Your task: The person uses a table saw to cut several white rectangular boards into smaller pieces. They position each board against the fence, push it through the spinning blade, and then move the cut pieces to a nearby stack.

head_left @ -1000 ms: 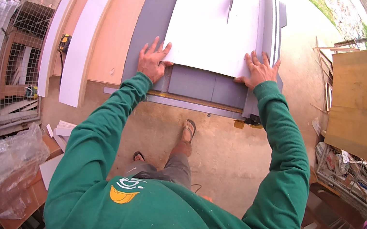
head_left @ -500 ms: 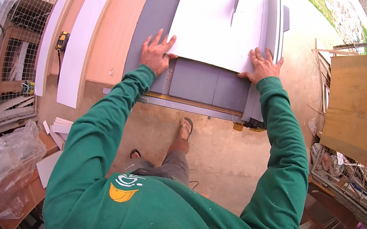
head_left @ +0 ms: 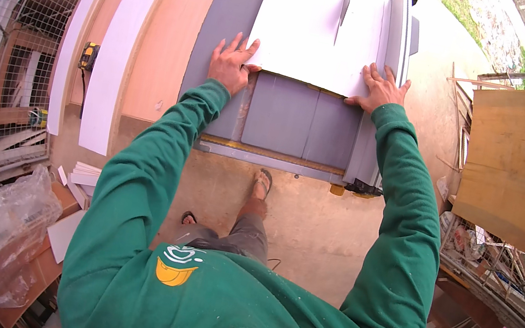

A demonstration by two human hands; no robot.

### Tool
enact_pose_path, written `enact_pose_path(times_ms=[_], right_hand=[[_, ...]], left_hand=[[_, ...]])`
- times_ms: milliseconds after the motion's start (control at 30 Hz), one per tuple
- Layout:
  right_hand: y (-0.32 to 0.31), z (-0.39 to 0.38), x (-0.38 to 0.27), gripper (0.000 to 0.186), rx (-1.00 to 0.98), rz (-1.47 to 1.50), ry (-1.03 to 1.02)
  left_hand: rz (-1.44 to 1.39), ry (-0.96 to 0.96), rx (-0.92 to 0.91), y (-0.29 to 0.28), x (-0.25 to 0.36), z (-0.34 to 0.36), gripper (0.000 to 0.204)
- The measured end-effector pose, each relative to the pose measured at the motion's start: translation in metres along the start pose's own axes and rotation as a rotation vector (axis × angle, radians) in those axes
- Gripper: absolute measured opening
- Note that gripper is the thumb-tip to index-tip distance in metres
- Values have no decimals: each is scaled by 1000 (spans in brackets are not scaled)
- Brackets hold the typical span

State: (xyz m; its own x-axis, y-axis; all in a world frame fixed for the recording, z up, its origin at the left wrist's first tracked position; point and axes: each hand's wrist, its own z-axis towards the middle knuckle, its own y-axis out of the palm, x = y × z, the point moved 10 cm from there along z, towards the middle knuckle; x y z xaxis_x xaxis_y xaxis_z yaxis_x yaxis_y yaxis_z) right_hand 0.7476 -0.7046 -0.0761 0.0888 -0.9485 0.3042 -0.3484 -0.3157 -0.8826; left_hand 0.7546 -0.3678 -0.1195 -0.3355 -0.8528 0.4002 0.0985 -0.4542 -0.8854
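A white panel (head_left: 299,37) lies flat on the grey table saw (head_left: 278,114). Its right edge runs along the metal fence (head_left: 394,47), and a dark upright fin (head_left: 343,11) stands in a thin cut line on its far part. My left hand (head_left: 231,63) is at the panel's near left corner, fingers spread and thumb against the near edge. At the near right corner, my right hand (head_left: 381,90) is spread too, its thumb by the panel's edge and its fingers reaching onto the fence.
Left of the saw lie long white boards (head_left: 125,48) and a light wood-coloured surface (head_left: 175,43), with a yellow-and-black tool (head_left: 89,56). A front rail (head_left: 270,162) crosses before my legs. Clear plastic (head_left: 13,225) lies lower left; a brown sheet (head_left: 523,161) stands at right.
Both hands have slid the white panel a little farther away along the fence. More of the grey saw table shows on the near side.
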Motion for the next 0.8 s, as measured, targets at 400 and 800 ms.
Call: enact_pose_path(times_ms=[400,800], right_hand=[[-7,22,5,104,21,-12,12],[-15,42,9,104,41,21,43]], left_hand=[[34,26,-11,8,-6,24,58],[63,17,-17,16,-14,46,58]])
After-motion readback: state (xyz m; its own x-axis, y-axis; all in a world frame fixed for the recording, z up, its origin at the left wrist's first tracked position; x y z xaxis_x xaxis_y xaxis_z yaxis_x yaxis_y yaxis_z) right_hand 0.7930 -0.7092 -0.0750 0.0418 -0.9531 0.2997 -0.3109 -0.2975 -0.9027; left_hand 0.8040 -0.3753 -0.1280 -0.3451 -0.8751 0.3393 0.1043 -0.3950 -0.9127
